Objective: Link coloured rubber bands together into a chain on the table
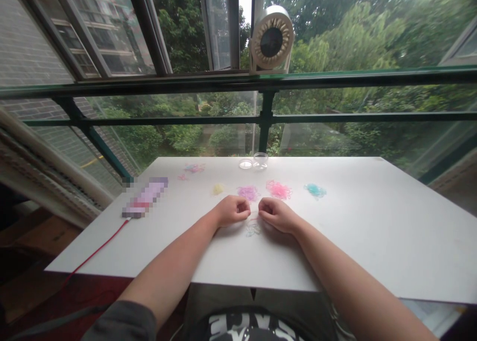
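Table (372, 241): left hand (233, 211) and right hand (276, 215) mid-width, both curled closed; can't tell if gripping bands. Pink pile (278, 189), purple pile (248, 192) beyond, toward far edge. Pale bands (253, 229) on near-edge side. Thin stuff: pinch lightly, separate singly, keep clear of piles.

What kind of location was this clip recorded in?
Probably an enclosed balcony or window nook in a residential building: a green railing, open window frames and trees beyond the white table.
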`<state>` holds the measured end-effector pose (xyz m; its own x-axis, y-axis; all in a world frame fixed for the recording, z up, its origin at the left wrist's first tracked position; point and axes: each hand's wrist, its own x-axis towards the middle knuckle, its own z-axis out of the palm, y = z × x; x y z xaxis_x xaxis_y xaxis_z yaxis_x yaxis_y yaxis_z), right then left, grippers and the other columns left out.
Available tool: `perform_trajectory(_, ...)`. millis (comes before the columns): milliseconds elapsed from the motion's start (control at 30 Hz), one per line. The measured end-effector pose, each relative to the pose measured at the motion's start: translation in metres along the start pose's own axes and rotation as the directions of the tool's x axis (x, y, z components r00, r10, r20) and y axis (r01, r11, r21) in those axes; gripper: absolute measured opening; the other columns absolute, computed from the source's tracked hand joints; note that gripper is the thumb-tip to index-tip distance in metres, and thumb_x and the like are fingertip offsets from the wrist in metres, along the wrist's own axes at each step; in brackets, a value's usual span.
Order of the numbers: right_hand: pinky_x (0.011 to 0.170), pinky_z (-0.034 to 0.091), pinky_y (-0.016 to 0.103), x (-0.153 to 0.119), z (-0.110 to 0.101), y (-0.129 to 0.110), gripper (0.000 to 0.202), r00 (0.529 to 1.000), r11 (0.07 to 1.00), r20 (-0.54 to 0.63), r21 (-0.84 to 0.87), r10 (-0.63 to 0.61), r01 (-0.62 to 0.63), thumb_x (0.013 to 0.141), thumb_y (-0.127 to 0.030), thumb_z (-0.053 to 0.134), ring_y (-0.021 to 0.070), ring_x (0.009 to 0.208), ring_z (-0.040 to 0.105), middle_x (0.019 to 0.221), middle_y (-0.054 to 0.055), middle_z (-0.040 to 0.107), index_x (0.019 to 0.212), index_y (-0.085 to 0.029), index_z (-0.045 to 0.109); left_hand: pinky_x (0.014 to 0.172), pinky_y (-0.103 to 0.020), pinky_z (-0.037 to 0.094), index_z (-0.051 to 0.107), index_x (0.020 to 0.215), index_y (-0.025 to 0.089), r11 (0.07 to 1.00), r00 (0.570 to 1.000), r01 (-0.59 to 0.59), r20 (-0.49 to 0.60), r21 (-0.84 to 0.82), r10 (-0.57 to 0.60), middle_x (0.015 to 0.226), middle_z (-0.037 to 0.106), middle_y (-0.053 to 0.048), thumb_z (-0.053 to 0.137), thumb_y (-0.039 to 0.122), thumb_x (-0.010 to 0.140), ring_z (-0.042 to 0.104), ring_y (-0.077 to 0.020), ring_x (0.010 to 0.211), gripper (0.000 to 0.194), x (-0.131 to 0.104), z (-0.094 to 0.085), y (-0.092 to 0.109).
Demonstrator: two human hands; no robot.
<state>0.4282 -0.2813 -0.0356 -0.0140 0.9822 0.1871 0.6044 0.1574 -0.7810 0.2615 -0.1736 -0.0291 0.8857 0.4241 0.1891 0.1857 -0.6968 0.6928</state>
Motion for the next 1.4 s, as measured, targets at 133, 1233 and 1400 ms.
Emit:
perform_trajectory(133, 0.047, 0.029, 0.019, 0.0002, 0.0006, 0.0006, 0.001, 1.000, 0.999, -0.006, 0.039, 0.003, -0.003, 0.069, -0.015, 0.049, 0.0071, 0.050, 0.038, 0.055, -0.005, 0.043, 0.070, -0.016, 0.049, 0.051, -0.017, 0.035, 0.060, 0.068, 0.013, 1.000, 1.000, 0.012, 0.003, -0.016, -0.012, 0.056, 0.054, 0.002, 0.055, 0.024, 0.069, 0.045, -0.0064, 0.052, 0.013, -0.0004, -0.0008, -0.0004)
perform_trajectory(1233, 0.048, 0.029, 0.019, -0.0010, 0.0019, -0.0008, 0.007, 0.999, 1.000, 0.013, -0.009, -0.030, 0.030, 0.067, -0.012, 0.046, 0.0071, 0.051, 0.038, 0.056, -0.005, 0.043, 0.068, -0.016, 0.051, 0.051, -0.017, 0.034, 0.062, 0.069, 0.012, 1.000, 0.999, -0.013, 0.039, 0.005, 0.013, 0.056, 0.054, 0.002, 0.054, 0.025, 0.070, 0.044, -0.0062, 0.051, 0.015, 0.0012, 0.0002, -0.0030)
perform_trajectory(1400, 0.048, 0.029, 0.018, -0.0008, 0.0027, -0.0008, 0.008, 0.999, 0.998, 0.017, -0.033, -0.048, 0.049, 0.064, -0.010, 0.045, 0.0069, 0.051, 0.038, 0.056, -0.005, 0.043, 0.066, -0.016, 0.049, 0.051, -0.016, 0.034, 0.062, 0.070, 0.012, 1.000, 0.999, -0.011, 0.047, 0.016, 0.011, 0.056, 0.053, 0.002, 0.053, 0.024, 0.070, 0.044, -0.0059, 0.052, 0.015, 0.0018, 0.0018, -0.0047)
